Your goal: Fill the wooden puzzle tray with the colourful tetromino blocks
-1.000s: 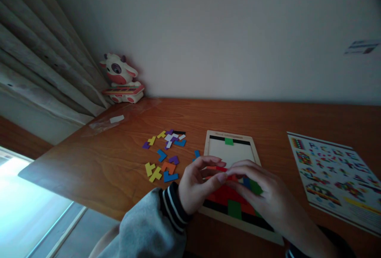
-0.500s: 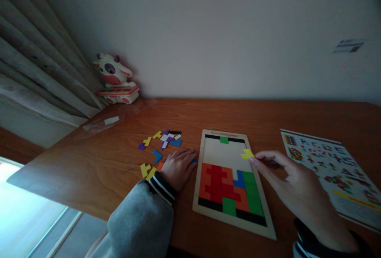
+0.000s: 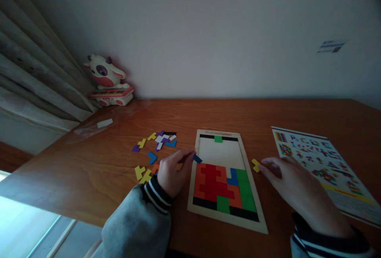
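Between the thumb and fingers of my left hand [image 3: 176,170] is a blue piece [image 3: 197,158], held over the left rim of the wooden puzzle board [image 3: 259,214]. My right hand [image 3: 294,188] pinches a yellow piece [image 3: 256,165] just off the board's right edge. The lower part of the board is filled with red [image 3: 212,182], orange, green [image 3: 246,190], blue and black pieces. Black pieces and a green piece [image 3: 218,139] lie along its top edge, and a bare pale area [image 3: 220,153] shows between.
Loose yellow, purple, white, orange and blue pieces [image 3: 152,157] lie left of the board. A printed pattern sheet [image 3: 321,162] is at the right. Farther back at the left stand a cow toy [image 3: 110,81] and clear plastic with a white label [image 3: 104,123].
My left hand has lifted the blue piece from the table to the board's left rim. My right hand has moved the yellow piece off the board's right edge. The view has shifted slightly.
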`<control>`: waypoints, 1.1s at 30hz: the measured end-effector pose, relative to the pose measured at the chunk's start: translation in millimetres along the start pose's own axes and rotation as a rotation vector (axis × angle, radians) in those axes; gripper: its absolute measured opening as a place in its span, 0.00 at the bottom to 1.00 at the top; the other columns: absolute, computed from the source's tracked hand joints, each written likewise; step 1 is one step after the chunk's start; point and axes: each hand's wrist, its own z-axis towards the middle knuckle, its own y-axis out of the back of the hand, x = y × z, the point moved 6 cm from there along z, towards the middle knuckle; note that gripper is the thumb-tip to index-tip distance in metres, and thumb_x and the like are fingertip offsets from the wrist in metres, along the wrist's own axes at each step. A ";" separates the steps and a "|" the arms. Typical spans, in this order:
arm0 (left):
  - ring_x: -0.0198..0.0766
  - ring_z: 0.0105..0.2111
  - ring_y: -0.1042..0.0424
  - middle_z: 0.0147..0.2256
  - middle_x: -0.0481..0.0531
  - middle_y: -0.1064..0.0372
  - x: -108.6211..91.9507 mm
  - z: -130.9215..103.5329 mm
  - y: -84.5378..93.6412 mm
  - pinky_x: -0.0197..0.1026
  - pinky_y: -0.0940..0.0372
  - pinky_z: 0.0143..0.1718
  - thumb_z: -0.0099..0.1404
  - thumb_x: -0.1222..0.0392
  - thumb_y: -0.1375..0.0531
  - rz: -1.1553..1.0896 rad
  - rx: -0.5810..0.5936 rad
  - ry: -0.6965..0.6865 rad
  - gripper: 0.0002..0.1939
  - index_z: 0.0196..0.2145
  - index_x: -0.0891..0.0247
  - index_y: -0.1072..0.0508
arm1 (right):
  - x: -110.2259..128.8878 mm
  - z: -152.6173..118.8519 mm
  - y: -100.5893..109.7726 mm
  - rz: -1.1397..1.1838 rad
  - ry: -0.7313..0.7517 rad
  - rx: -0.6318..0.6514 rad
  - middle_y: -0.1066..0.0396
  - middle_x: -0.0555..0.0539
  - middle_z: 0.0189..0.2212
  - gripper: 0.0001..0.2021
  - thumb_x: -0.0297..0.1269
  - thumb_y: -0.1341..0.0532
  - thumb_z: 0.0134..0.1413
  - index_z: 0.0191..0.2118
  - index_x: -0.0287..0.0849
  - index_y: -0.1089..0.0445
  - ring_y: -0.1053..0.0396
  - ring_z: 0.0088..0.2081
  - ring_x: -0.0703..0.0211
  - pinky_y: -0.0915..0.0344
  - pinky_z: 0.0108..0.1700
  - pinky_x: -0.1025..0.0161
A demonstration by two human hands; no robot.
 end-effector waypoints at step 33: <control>0.38 0.38 0.23 0.38 0.55 0.21 -37.0 -12.9 -47.7 0.36 0.30 0.43 0.63 0.71 0.40 -0.377 0.217 0.056 0.13 0.43 0.64 0.19 | 96.0 -13.9 -16.9 0.827 0.065 0.420 0.23 0.46 0.41 0.18 0.55 0.42 0.61 0.47 0.48 0.27 0.25 0.42 0.55 0.28 0.46 0.60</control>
